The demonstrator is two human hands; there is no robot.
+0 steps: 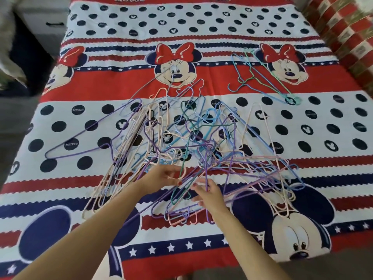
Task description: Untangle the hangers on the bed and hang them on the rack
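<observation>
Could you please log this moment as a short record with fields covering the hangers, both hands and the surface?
surface: bed sheet with a cartoon mouse print
main pile: tangled hangers, many colours, mid-bed
separate group: small cluster of hangers lying apart, far right
left hand: left hand, fingers curled at a green hanger
right hand: right hand gripping a purple hanger
rack: not in view
progress: none hung that this view shows

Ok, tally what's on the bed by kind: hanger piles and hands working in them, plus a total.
Big tangled hanger pile: 1
Small separate hanger bunch: 1
Hands at the big pile: 2 (left hand, right hand)
Total: 4
Single hangers are too tangled to count.
</observation>
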